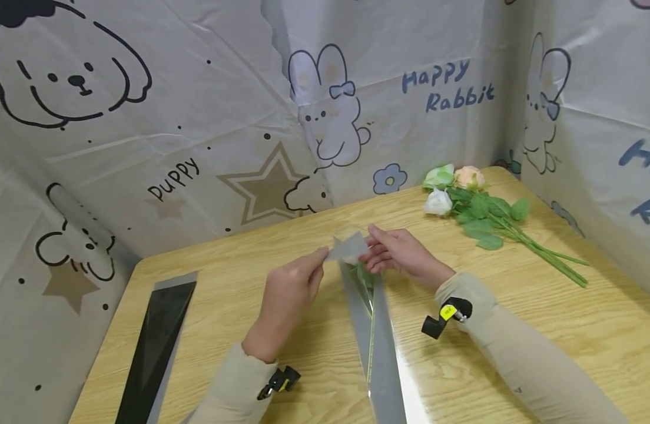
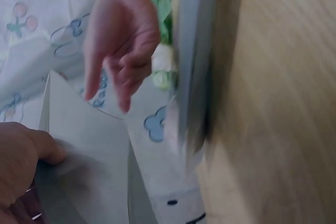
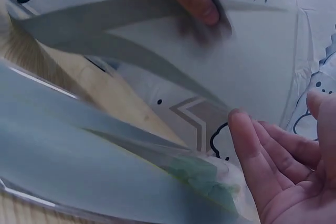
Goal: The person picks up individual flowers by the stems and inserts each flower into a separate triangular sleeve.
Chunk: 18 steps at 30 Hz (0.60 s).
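My left hand (image 1: pixel 290 291) pinches a thin grey translucent sheet (image 1: pixel 349 248) near its left side, thumb on one face. In the left wrist view the sheet (image 2: pixel 92 145) looks curved, its top edge raised. Across from it is my right hand (image 1: pixel 407 256); its fingertips touch or nearly touch the sheet's edge, and in the right wrist view the thumb (image 3: pixel 313 100) stands apart. Beneath both hands lies a long grey-and-clear flower sleeve (image 1: pixel 378 341). Inside its upper end show green leaves (image 1: pixel 363 275) and part of a pale bloom (image 3: pixel 231 174).
Several loose artificial roses in white, green and peach lie at the back right, their leaves (image 1: pixel 480 206) and stems (image 1: pixel 547 250) pointing toward the front right. A black sleeve with grey edges (image 1: pixel 155 335) lies on the wooden table (image 1: pixel 235 277) at left. Printed cloth (image 1: pixel 224 88) encloses the table.
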Tool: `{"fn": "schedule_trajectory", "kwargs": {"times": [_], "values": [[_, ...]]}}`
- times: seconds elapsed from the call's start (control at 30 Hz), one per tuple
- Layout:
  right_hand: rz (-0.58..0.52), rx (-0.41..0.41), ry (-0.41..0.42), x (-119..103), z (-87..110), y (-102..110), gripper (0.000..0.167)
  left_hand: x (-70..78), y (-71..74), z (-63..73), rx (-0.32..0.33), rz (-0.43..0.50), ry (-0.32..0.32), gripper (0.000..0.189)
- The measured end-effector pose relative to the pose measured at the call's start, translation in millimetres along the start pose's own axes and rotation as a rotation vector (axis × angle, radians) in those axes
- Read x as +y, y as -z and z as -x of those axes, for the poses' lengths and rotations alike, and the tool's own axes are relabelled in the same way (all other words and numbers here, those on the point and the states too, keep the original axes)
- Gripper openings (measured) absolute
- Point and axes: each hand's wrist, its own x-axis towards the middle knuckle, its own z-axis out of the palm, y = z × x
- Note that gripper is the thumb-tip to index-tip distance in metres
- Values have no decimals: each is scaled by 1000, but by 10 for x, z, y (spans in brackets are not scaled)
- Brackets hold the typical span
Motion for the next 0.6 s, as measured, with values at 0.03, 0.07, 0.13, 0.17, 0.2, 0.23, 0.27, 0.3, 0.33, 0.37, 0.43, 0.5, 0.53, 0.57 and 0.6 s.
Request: {"fn": "schedule_trajectory", "kwargs": {"times": [0.03, 0.07, 0.13, 0.17, 0.2, 0.23, 0.27, 0.3, 0.33, 0.37, 0.43, 0.5, 0.53, 0.57, 0.6], "values": [[-8, -4, 3, -6, 5, -6, 56, 25, -31, 2, -2, -7, -11, 24], [-12, -7, 7, -11, 9, -8, 56, 47, -61, 5, -6, -12, -19, 24], [-23, -6, 14, -23, 15, 0, 52, 93, -117, 4, -17, -13, -32, 23], [-25, -5, 20, -28, 17, 11, 48, 115, -144, 2, -23, -13, -38, 23], [-27, -7, 25, -33, 18, 26, 43, 136, -170, 3, -29, -9, -43, 23], [-34, -5, 28, -39, 17, 38, 38, 156, -193, 5, -34, -6, -47, 24], [-43, 2, 29, -44, 16, 55, 32, 174, -216, 6, -39, -4, -52, 23], [-46, 15, 31, -48, 16, 71, 27, 194, -234, 7, -43, 0, -56, 23], [-47, 27, 34, -53, 14, 87, 23, 211, -257, 9, -45, 0, -62, 21], [-46, 36, 38, -59, 15, 101, 21, 229, -275, 12, -47, 2, -67, 22], [-41, 57, 35, -70, 15, 130, 20, 263, -309, 12, -55, 14, -74, 22], [-16, 75, 32, -79, 15, 158, 19, 294, -341, 12, -67, 44, -81, 24], [-2, 74, 30, -83, 16, 171, 19, 307, -358, 10, -72, 63, -83, 28], [11, 77, 30, -86, 17, 182, 19, 320, -371, 7, -81, 89, -82, 32], [28, 87, 28, -87, 18, 194, 19, 330, -387, 0, -88, 108, -79, 33]]}}
